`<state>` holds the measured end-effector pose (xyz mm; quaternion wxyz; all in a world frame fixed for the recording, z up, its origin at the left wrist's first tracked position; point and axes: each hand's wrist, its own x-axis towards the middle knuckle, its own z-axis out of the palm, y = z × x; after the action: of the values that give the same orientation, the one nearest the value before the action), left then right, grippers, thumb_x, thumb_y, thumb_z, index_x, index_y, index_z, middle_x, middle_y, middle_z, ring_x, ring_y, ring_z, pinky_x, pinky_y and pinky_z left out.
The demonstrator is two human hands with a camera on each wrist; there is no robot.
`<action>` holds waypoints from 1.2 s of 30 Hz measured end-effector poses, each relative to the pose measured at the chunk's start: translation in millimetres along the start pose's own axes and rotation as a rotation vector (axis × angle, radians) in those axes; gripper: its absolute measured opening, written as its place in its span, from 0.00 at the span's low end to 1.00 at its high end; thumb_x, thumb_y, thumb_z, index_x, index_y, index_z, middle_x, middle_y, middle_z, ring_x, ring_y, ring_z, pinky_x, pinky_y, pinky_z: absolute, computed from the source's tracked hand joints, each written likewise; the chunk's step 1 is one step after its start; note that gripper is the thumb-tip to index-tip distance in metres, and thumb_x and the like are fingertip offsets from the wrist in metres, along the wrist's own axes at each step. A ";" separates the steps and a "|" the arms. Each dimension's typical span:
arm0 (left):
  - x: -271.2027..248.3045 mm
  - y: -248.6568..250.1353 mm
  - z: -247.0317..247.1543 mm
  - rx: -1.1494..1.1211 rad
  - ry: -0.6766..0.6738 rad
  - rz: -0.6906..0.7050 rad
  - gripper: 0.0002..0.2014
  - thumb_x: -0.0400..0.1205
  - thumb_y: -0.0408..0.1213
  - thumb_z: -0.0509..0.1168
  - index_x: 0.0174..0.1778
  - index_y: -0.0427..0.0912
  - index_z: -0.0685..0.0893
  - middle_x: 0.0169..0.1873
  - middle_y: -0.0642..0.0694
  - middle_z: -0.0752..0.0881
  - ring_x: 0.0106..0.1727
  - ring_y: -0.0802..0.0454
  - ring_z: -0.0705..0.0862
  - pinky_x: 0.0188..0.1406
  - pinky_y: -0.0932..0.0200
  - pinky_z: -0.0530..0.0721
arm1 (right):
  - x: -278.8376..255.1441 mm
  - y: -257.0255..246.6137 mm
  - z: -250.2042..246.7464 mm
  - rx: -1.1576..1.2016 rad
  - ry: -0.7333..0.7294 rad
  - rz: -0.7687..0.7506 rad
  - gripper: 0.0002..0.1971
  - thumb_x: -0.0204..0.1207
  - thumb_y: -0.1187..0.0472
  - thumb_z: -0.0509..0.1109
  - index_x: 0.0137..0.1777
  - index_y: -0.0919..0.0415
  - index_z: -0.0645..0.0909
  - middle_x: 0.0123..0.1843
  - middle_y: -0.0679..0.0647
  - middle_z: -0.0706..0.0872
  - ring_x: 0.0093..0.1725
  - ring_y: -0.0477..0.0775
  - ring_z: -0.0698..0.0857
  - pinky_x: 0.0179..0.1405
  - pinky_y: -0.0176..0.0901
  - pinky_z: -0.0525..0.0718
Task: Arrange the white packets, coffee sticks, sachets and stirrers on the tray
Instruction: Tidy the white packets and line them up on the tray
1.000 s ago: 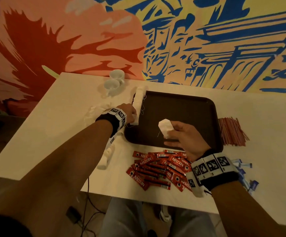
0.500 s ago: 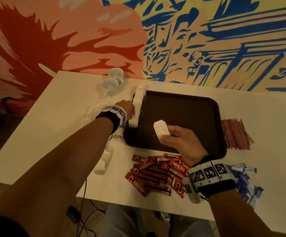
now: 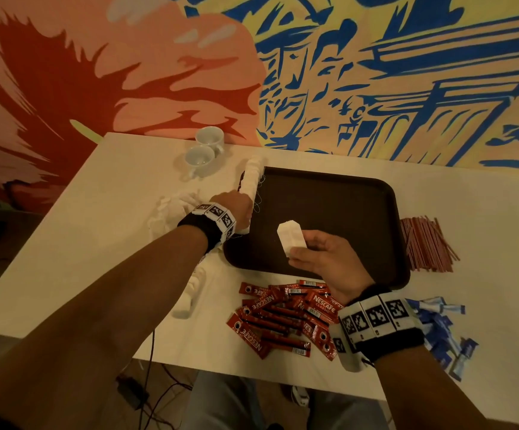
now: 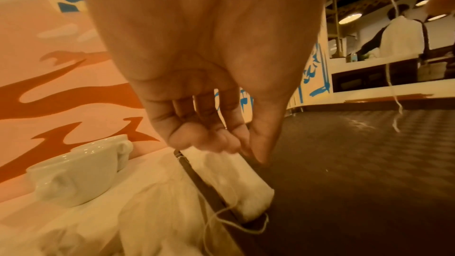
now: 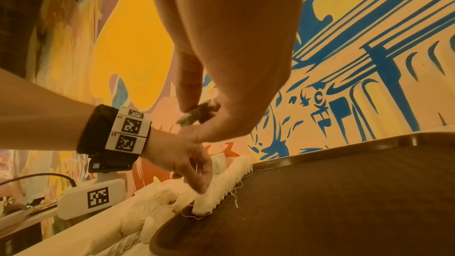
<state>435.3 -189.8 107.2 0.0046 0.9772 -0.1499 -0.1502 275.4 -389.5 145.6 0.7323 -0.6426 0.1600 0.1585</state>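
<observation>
A dark brown tray (image 3: 345, 193) lies in the middle of the white table. A row of white packets (image 3: 252, 178) lines its left rim. My left hand (image 3: 242, 218) is at the row's near end; in the left wrist view its curled fingers and thumb (image 4: 258, 143) pinch the end packet (image 4: 236, 178). My right hand (image 3: 298, 252) hovers over the tray's near part and pinches one white packet (image 3: 290, 238) between thumb and fingers. Red coffee sticks (image 3: 286, 315) lie heaped in front of the tray. Red stirrers (image 3: 425, 243) are right of it, blue sachets (image 3: 438, 330) at the near right.
Loose white packets (image 3: 171, 212) are piled left of the tray, with more (image 3: 193, 290) under my left forearm. Two white cups (image 3: 205, 150) stand at the far left by the painted wall. The table's front edge runs just behind the coffee sticks. A person stands at a distant counter (image 4: 399, 32).
My right hand has drifted slightly left over the tray with the white packet still in it. My left hand has stayed at the near end of the packet row.
</observation>
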 end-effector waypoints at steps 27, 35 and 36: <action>-173.6 38.9 -77.5 -0.803 -0.085 0.367 0.09 0.84 0.42 0.71 0.57 0.45 0.90 0.22 0.50 0.83 0.25 0.54 0.79 0.30 0.60 0.77 | -82.9 3.6 23.7 0.078 -0.031 -0.120 0.12 0.77 0.67 0.78 0.60 0.62 0.88 0.57 0.61 0.92 0.57 0.61 0.92 0.60 0.52 0.90; -209.0 45.3 -80.4 -0.904 -0.179 0.441 0.11 0.80 0.42 0.74 0.52 0.39 0.92 0.44 0.39 0.92 0.43 0.51 0.90 0.47 0.59 0.88 | -102.0 9.2 15.5 0.445 -0.238 0.079 0.19 0.83 0.62 0.71 0.71 0.68 0.81 0.68 0.69 0.87 0.59 0.64 0.90 0.51 0.47 0.92; -210.4 43.2 -79.7 -0.889 -0.168 0.434 0.09 0.80 0.39 0.75 0.52 0.40 0.92 0.43 0.39 0.92 0.42 0.50 0.90 0.46 0.59 0.87 | -101.8 9.6 14.4 0.395 -0.236 0.057 0.19 0.81 0.66 0.72 0.71 0.69 0.82 0.67 0.70 0.87 0.56 0.63 0.91 0.48 0.47 0.92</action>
<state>254.8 -172.0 247.1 0.4396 0.8114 -0.2712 -0.2735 180.3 -376.7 183.4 0.8528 -0.4589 0.1193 0.2189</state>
